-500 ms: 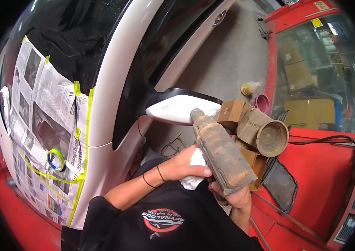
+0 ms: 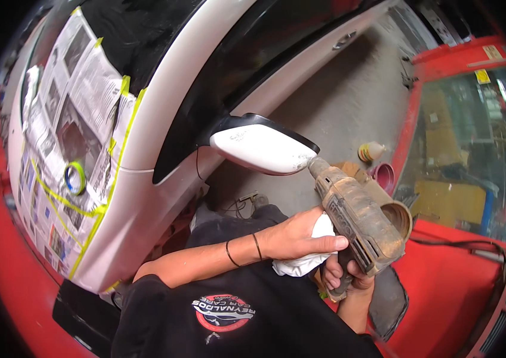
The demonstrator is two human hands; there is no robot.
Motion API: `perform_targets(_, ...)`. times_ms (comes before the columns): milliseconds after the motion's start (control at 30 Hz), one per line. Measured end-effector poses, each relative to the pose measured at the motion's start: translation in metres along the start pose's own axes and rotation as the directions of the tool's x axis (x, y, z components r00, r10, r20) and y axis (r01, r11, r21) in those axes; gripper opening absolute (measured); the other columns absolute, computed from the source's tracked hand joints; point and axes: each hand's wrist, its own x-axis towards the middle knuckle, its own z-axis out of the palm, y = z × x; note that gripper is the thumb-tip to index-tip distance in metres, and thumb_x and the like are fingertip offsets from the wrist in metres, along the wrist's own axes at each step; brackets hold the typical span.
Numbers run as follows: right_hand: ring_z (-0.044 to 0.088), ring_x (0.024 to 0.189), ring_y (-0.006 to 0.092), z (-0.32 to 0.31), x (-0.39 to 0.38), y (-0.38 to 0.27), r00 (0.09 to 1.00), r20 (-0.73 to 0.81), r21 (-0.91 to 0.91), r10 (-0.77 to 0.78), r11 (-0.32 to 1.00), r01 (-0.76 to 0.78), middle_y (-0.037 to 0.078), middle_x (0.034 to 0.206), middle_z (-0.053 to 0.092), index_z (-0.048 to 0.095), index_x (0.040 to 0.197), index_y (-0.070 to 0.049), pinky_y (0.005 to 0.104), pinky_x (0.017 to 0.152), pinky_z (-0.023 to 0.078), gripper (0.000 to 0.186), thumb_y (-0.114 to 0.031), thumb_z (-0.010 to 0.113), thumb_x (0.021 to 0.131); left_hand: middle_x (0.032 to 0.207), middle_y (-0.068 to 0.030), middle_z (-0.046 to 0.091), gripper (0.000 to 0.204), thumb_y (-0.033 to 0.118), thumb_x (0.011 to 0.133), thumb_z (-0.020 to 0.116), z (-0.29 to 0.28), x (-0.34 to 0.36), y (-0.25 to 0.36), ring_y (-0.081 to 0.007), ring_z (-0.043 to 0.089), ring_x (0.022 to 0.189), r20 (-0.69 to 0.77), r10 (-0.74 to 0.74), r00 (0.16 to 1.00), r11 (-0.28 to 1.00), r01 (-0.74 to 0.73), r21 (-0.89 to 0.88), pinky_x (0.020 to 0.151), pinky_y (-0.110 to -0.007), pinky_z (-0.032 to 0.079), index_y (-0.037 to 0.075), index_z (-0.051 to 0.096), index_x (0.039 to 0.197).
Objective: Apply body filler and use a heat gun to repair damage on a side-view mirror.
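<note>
Head view: right hand [image 2: 355,278] wrapped round dusty heat gun [image 2: 361,212], left hand [image 2: 293,235] clutching white cloth [image 2: 303,265] alongside it. Heat gun's long axis runs up-left from right hand, nozzle [image 2: 318,166] at white mirror housing's [image 2: 260,149] outer end, contact unclear; left hand nearer the housing

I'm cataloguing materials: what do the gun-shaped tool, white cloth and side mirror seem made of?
Gun-shaped tool: probably hard plastic, dull and dusty, given its moulded slots. White cloth: likely matte fabric, judging by its loose folds. Side mirror: perhaps painted plastic, given its smooth, slightly shiny white shell, though metal isn't ruled out.
</note>
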Motion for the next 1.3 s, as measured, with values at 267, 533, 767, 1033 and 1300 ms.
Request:
perform_targets(267,0.055,0.053,0.0186,-0.086,0.019,-0.066,0.947,0.172,-0.137,0.271,0.959,-0.249,0.007,0.073,0.056,0.055,0.148,0.000,0.0322,0.049,0.048,0.069,-0.024,0.091,0.093,0.149,-0.0200,0.062,0.093,0.059,0.107,0.073,0.058,0.043,-0.050,-0.0258,0.061,0.137,-0.351,0.178,0.919,0.982,-0.141,0.127,0.115,-0.040,0.051,-0.007,0.039,0.163)
perform_targets(533,0.075,0.105,0.0171,-0.150,0.041,-0.105,0.852,0.147,-0.668,0.502,0.686,-0.288,0.008,0.120,0.079,0.074,0.130,-0.002,0.0358,0.090,0.064,0.043,-0.001,0.091,0.090,0.160,-0.0161,0.056,0.113,0.084,0.101,0.057,0.090,0.066,-0.092,-0.0234,0.056,0.147,-0.471,0.069,0.879,0.961,-0.185,-0.205,0.118,-0.041,0.051,-0.004,0.035,0.170)
perform_targets(767,0.078,0.109,0.0214,-0.127,0.055,-0.102,0.835,0.388,-0.782,0.390,0.618,0.075,0.013,0.118,0.082,0.069,0.136,0.002,0.0391,0.098,0.061,0.055,-0.009,0.087,0.086,0.168,-0.0229,0.050,0.111,0.089,0.101,0.046,0.097,0.076,-0.125,-0.0335,0.058,0.150,-0.575,0.162,0.802,0.825,-0.430,-0.367,0.125,-0.050,0.051,0.008,0.031,0.175)
perform_targets(1033,0.080,0.118,0.0393,-0.088,0.058,-0.087,0.821,0.427,-0.842,0.378,0.496,0.210,0.022,0.123,0.082,0.062,0.145,-0.001,0.0458,0.101,0.061,0.063,-0.015,0.086,0.088,0.165,-0.0284,0.050,0.119,0.094,0.098,0.046,0.102,0.050,-0.117,-0.0383,0.058,0.149,-0.640,0.188,0.745,0.778,-0.510,-0.366,0.120,-0.054,0.055,0.004,0.031,0.174)
perform_targets(1300,0.079,0.119,0.0414,-0.074,0.050,-0.090,0.838,0.386,-0.848,0.385,0.507,0.157,0.024,0.124,0.081,0.060,0.147,-0.001,0.0469,0.103,0.060,0.065,-0.018,0.086,0.090,0.163,-0.0311,0.051,0.117,0.092,0.099,0.046,0.105,0.045,-0.113,-0.0400,0.056,0.152,-0.642,0.168,0.748,0.782,-0.498,-0.376,0.121,-0.056,0.055,0.003,0.032,0.173)
